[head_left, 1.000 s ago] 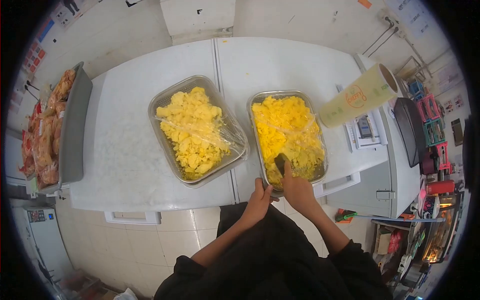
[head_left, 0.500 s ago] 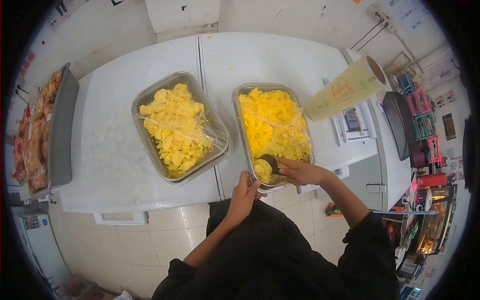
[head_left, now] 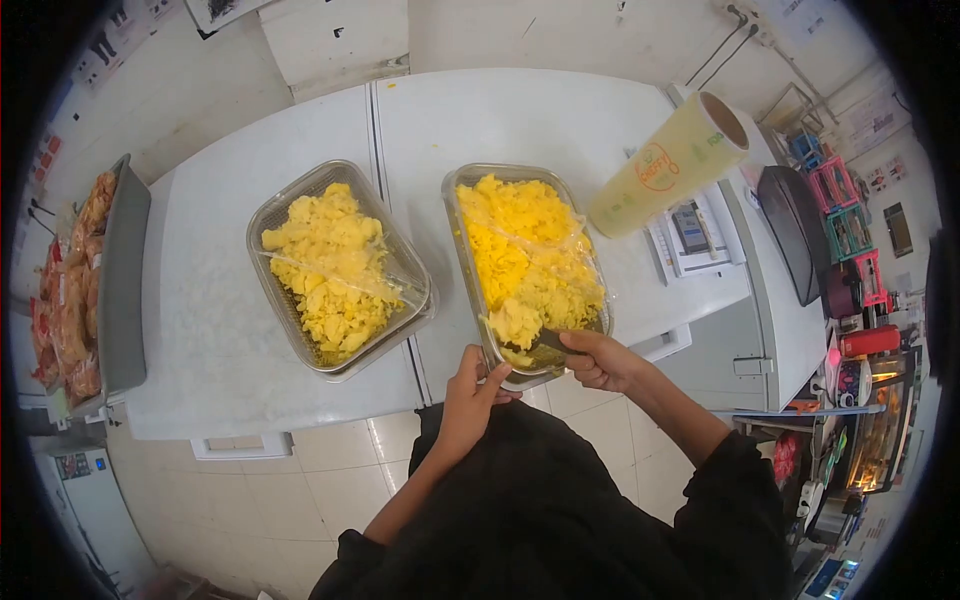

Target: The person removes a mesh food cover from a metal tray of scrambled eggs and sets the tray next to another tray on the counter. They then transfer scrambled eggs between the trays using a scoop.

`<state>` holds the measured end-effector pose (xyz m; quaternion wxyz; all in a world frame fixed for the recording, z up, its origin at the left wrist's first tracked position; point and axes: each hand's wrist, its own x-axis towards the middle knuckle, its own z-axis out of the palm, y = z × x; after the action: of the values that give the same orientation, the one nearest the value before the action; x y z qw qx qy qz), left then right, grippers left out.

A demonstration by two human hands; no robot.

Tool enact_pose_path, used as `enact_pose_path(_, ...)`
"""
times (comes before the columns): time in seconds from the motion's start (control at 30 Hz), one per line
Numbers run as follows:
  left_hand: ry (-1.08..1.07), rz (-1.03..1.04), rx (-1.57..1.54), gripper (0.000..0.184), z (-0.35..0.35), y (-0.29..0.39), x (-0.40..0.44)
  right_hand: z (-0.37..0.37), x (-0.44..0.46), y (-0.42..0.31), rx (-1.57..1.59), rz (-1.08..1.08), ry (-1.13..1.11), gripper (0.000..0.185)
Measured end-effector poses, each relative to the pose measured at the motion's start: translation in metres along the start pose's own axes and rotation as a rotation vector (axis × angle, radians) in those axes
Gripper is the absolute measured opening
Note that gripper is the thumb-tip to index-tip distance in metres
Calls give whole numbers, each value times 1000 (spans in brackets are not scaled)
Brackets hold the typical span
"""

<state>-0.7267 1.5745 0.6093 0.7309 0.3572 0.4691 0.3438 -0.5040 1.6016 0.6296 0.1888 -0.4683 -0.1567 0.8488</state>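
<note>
- A broad white tabletop [head_left: 200, 270] with a dark seam spans the middle of the frame.
- A person's black clothing [head_left: 560, 500] fills the lower centre.
- At the far left stands a deep grey plastic crate [head_left: 128, 310], holding clear packs of pinkish-brown food [head_left: 72, 310].
- Left of centre sits a rectangular perforated metal tray [head_left: 277, 315] of crumbly pale-yellow food [head_left: 330, 265], partly under clear film.
- At the centre, slightly right, is a second rectangular metal tray [head_left: 536, 378], heaped with brighter yellow crumbly food [head_left: 515, 235]; clear wrinkled film crosses it.
- A thick pale-green roll [head_left: 668, 165] with orange lettering leans at upper right, near that second tray.
- The left hand [head_left: 470, 400], just below centre, is clamped on the second tray's lower-left corner, thumb at the rim.
- The right hand [head_left: 605, 362], at that tray's lower-right corner, has its fingers closed around a dark hand tool.
- The dark hand tool [head_left: 552, 346] points left inside the tray's lower end, against a paler yellow lump [head_left: 516, 323]; its full shape is hidden.
</note>
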Motion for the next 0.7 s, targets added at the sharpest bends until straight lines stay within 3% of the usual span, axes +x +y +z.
enact_pose_path(0.4,-17,-35,-13,21,-18,-37,4,-39,-13,-15,-46,-115,-29,46)
enact_pose_path(0.53,-37,-49,-76,21,-23,-56,7,-27,-20,-22,-34,-141,-66,45)
enact_pose_path(0.6,-149,-43,-97,23,-26,-56,6,-10,-23,-29,-42,-141,-62,45)
enact_pose_path(0.7,-223,35,83,25,-44,-46,-4,22,-15,-37,-25,-155,-91,43)
